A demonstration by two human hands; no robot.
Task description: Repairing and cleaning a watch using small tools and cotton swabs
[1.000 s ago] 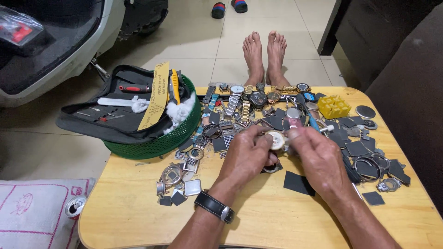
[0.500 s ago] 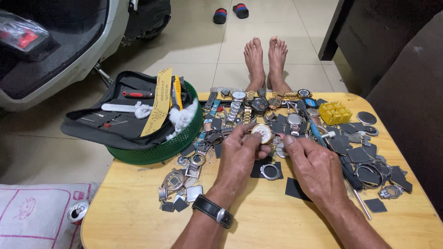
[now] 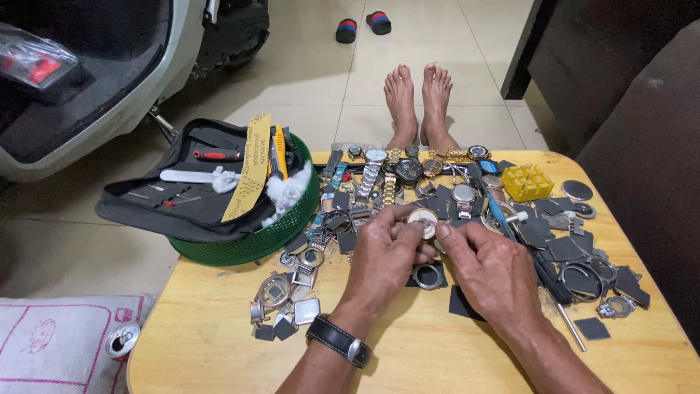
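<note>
My left hand (image 3: 385, 255) and my right hand (image 3: 490, 270) meet above the middle of a light wooden table (image 3: 219, 343). Between their fingertips they pinch a small round watch case with a pale dial (image 3: 423, 218). A dark watch with a black strap sits on my left wrist (image 3: 337, 340). Just below the hands a round metal ring (image 3: 427, 276) lies on a dark square pad (image 3: 461, 303). Several watches and metal bands (image 3: 379, 171) crowd the far side of the table, beyond the hands.
A green basket (image 3: 251, 244) at the table's left holds an open black tool case (image 3: 182, 197). A yellow plastic holder (image 3: 526, 181) and dark pads (image 3: 590, 273) lie at the right. My bare feet (image 3: 419, 102) rest on the tiled floor; a can (image 3: 122, 339) stands at the left.
Both hands have drawn a little toward me with the round case; the right hand has closed in on it beside the left. The view has tilted slightly.
</note>
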